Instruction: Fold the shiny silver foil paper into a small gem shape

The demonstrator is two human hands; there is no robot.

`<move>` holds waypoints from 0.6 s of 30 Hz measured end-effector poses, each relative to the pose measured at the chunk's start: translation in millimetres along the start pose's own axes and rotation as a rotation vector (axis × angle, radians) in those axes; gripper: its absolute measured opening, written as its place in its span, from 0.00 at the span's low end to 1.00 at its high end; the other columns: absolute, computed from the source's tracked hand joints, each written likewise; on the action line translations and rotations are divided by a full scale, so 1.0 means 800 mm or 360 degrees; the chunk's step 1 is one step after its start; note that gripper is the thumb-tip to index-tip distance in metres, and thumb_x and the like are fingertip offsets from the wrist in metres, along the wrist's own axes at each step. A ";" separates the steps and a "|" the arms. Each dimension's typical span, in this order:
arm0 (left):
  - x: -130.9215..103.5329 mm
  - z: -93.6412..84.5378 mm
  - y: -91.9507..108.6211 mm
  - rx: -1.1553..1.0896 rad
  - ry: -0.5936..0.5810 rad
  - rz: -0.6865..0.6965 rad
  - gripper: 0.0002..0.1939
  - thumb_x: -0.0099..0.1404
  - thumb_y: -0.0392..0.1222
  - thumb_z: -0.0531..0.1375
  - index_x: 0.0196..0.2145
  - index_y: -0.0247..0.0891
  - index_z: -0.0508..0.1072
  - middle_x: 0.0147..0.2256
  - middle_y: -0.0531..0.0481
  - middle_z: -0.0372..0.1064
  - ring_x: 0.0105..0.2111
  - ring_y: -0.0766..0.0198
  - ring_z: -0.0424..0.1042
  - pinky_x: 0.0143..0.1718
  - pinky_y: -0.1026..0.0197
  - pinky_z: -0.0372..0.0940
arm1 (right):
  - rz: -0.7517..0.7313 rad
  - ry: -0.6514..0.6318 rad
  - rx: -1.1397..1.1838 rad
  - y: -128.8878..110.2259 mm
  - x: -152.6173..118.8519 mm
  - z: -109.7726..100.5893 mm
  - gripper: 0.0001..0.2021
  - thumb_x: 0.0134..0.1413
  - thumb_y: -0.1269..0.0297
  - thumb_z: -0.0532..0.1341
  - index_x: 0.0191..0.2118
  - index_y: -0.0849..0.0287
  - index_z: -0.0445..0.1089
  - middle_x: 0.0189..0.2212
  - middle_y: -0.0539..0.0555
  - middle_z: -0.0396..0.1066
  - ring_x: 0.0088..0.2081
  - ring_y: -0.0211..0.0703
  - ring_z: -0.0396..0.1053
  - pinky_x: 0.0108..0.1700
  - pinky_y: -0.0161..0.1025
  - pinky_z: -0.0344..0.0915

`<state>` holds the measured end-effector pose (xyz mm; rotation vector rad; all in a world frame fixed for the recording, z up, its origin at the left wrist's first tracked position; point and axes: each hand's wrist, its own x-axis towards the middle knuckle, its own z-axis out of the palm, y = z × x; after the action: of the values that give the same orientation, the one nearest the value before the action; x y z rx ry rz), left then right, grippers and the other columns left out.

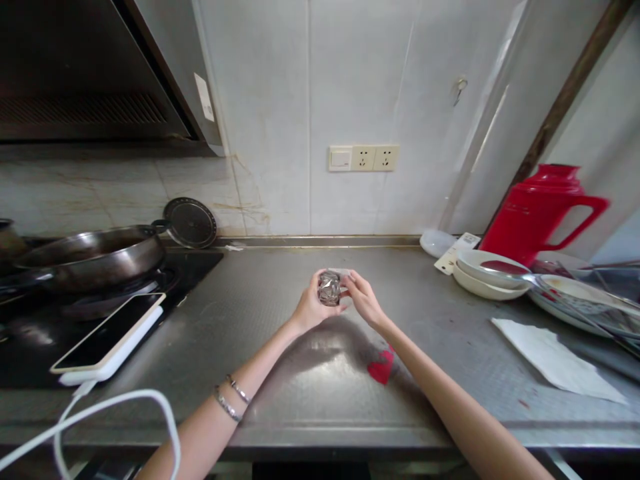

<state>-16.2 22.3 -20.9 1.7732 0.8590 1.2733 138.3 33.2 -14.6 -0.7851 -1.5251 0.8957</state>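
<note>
A small, shiny silver-brown bundle with a crinkled look [329,288] is held just above the metal counter [270,280]; I cannot make out its exact kind. My left hand [313,310] is closed round its left side and underside, with two bracelets on that forearm. From the right, the fingers of my right hand [364,299] pinch at the bundle's upper right edge, where a pale, see-through bit shows. Below the hands, a red heart-shaped patch [381,367] lies on the counter, partly beside my right forearm.
To the left, a pan [95,257] sits on the stove, with a phone on a white power bank [113,337] and a white cable [115,400] in front. Stacked bowls [487,287], a red thermos [535,213] and a white paper sheet [555,357] are at right.
</note>
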 end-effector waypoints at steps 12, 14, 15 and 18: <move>-0.010 0.016 0.000 0.0167 0.0052 -0.0088 0.49 0.43 0.41 0.71 0.60 0.37 0.53 0.50 0.40 0.68 0.48 0.53 0.70 0.52 0.53 0.62 | -0.0077 0.0002 -0.0232 -0.021 -0.007 -0.005 0.20 0.60 0.49 0.53 0.44 0.56 0.75 0.44 0.55 0.76 0.47 0.51 0.71 0.53 0.47 0.64; -0.009 0.017 0.002 0.0183 0.0062 -0.0101 0.48 0.44 0.42 0.71 0.59 0.37 0.54 0.48 0.41 0.69 0.47 0.54 0.70 0.51 0.54 0.63 | -0.0090 -0.0041 -0.0221 -0.025 -0.008 -0.006 0.20 0.60 0.50 0.53 0.46 0.56 0.75 0.46 0.55 0.75 0.48 0.51 0.71 0.53 0.48 0.64; -0.009 0.017 0.003 0.0187 0.0073 -0.0110 0.48 0.43 0.42 0.71 0.59 0.37 0.54 0.48 0.42 0.69 0.46 0.54 0.71 0.50 0.54 0.64 | -0.0104 -0.0061 -0.0234 -0.026 -0.008 -0.008 0.20 0.60 0.49 0.53 0.46 0.55 0.75 0.47 0.55 0.74 0.49 0.51 0.71 0.53 0.49 0.64; -0.009 0.018 0.007 0.0180 0.0080 -0.0124 0.45 0.43 0.41 0.71 0.57 0.38 0.57 0.46 0.45 0.71 0.44 0.56 0.72 0.48 0.56 0.65 | -0.0187 -0.0116 -0.0323 -0.028 -0.010 -0.011 0.20 0.61 0.49 0.52 0.48 0.54 0.74 0.49 0.55 0.73 0.51 0.52 0.70 0.54 0.50 0.65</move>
<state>-4.2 10.5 -22.0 1.7834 1.0366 1.2448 148.1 16.8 1.5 -0.8054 -1.7276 0.6964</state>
